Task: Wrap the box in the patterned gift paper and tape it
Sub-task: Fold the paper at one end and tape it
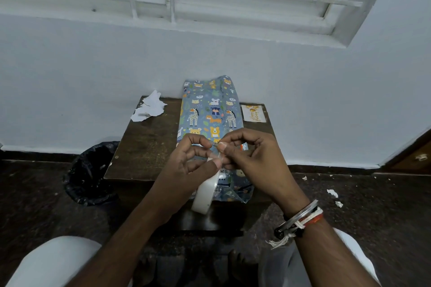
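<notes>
The left hand is holding a white roll of clear tape while the right hand is pinching its loose end. Both are hovering over the box wrapped in blue animal-patterned paper, which is lying on the dark brown wooden surface.

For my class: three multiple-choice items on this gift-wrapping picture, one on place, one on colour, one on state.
1. The greeting card lies: A in the bin; B on the table, right of the wrapped box; C on the floor.
2. The gift paper's ground colour: A red; B black; C blue-grey.
3. The tape roll is: A in the hands; B on the floor; C flat on the table.
1 B: it lies by the box's right side. 2 C: blue-grey behind the animals. 3 A: left hand grips it, right hand pinches its end.
</notes>
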Demonstrator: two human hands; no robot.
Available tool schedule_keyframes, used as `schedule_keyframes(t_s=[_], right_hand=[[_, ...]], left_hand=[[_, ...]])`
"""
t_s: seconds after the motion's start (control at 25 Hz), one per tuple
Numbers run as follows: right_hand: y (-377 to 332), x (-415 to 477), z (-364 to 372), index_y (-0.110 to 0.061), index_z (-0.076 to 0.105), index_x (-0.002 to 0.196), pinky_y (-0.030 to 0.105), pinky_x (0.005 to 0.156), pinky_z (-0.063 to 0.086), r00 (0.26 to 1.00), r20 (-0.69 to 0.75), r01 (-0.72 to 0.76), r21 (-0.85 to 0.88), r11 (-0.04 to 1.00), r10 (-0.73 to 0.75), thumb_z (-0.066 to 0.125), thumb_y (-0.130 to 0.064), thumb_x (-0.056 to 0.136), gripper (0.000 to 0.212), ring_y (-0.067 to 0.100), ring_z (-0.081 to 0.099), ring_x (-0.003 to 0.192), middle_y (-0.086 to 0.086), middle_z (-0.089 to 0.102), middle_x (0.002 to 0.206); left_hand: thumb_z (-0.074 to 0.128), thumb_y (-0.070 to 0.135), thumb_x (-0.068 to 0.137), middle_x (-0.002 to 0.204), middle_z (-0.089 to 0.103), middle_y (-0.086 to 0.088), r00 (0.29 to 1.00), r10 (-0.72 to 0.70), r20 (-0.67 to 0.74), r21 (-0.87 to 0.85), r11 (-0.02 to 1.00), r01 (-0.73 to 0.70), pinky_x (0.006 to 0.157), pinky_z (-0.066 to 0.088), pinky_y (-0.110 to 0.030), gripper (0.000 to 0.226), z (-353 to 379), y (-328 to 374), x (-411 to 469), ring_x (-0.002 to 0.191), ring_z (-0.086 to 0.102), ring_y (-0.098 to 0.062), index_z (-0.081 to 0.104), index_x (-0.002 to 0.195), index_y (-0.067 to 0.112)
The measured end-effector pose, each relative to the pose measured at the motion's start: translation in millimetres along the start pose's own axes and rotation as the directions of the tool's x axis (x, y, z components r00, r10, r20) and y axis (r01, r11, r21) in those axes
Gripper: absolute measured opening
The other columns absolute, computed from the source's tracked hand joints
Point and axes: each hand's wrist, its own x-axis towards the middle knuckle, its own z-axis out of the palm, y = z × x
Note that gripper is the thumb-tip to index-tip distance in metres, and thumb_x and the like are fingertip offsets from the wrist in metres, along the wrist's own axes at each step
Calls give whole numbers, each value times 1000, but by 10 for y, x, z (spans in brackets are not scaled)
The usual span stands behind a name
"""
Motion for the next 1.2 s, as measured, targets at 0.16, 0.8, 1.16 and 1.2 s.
schedule_keyframes(t_s=[0.16,0.8,1.16,1.2], right_hand=[[3,5,-4,-10,76,94,34,68,64,1000,-1,16,2,1000,-16,75,-12,92,4,24,77,71,-3,70,82],[-13,41,10,-7,74,92,47,71,64,992,-55,112,49,992,-110,74,-12,92,5,27,77,75,12,74,86],[-26,25,67,-11,77,93,48,75,64,994,-11,112,-14,994,-112,74,-11,92,3,28,76,76,4,76,84],[-26,18,72,-10,77,93,50,75,64,995,-12,103,-28,994,-104,74,-10,92,3,26,76,75,2,76,83]], left_hand=[[78,15,80,92,68,-2,999,38,-24,-17,999,-39,67,51,-21,36,6,-6,3,77,66,-9,45,94,9],[77,14,89,109,70,2,979,199,-38,304,936,-178,78,50,-12,26,-22,-34,15,103,67,-11,61,75,-1],[73,30,77,91,57,-9,986,164,-12,67,984,-163,75,47,-37,31,3,21,-19,80,57,-32,45,90,27],[73,29,77,93,54,-14,988,155,-16,30,988,-154,77,46,-41,33,22,15,-26,80,58,-39,45,94,27]])
